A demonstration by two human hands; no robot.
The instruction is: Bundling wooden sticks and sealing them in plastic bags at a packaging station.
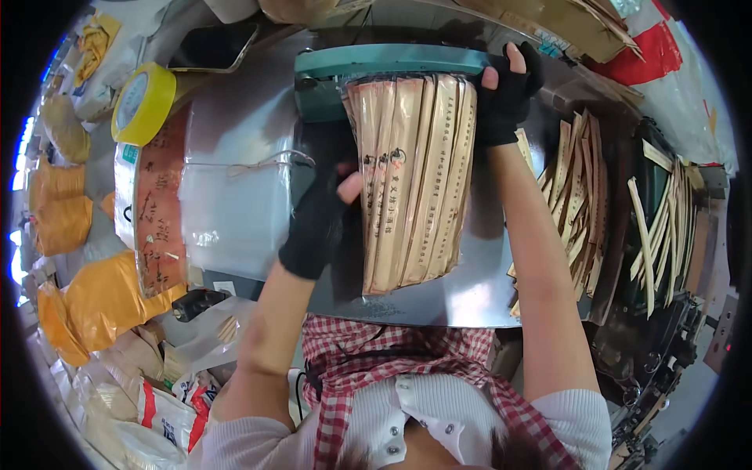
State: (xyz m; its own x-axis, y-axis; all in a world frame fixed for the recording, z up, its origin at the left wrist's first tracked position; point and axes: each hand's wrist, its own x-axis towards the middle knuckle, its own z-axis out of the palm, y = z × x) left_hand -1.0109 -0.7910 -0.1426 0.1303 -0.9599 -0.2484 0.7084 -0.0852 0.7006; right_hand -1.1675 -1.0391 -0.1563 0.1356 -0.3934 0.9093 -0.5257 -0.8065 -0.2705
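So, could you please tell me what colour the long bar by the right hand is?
The long bar is teal, shown best in the head view.

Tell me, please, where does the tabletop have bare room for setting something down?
Bare grey tabletop shows between the bagged packets and right forearm, and, narrower, between those packets and near edge. Crowded: clear plastic bags at left, loose slim packets at right.

Table [345,274]: dark grey, smooth, light glare near front edge | beyond left hand [316,215], reaching right hand [509,102]: teal sealer [392,56], crosswise | left of left hand: clear bags [235,223], flat, thin cord [262,162] across them | right of right hand, nearer the person: wrapped sticks [576,184], loose heap, surface beneath them hidden
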